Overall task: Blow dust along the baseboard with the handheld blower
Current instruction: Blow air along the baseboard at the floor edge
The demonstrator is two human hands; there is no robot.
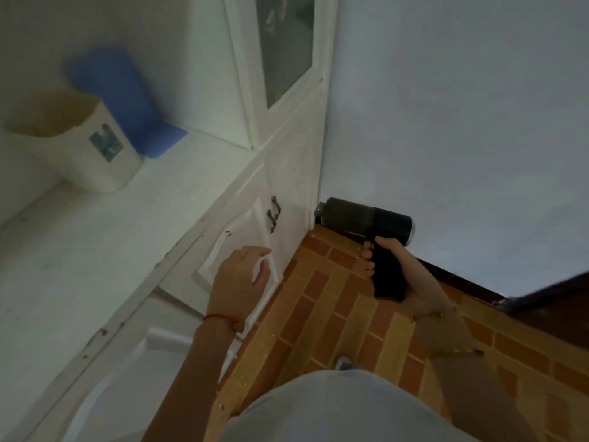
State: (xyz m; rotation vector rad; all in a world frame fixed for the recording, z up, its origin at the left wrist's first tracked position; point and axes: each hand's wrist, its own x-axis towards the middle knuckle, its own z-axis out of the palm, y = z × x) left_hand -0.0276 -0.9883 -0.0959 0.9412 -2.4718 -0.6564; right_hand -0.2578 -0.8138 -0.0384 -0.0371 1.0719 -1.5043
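Right hand (387,255) grips black pistol-shaped handheld blower (366,218), nozzle jammed in corner by dark baseboard (462,282); left hand (240,275), fingers relaxed, rests on white cabinet door (287,193); risk: dust rebounds from corner.

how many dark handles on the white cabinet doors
2: two dark metal bar handles sit close together on the white cabinet doors, one nearer the corner, one just below; lower doors are partly hidden.

Dim, flat, bluish light, no clear source. Whole view soft w/ motion blur; bin (76,141) and blue mat (124,100), far above the left hand (242,275), are smeared. Wide-angle bend tilts the wall (462,106) above the right hand (385,253). No glare, faint shadows.
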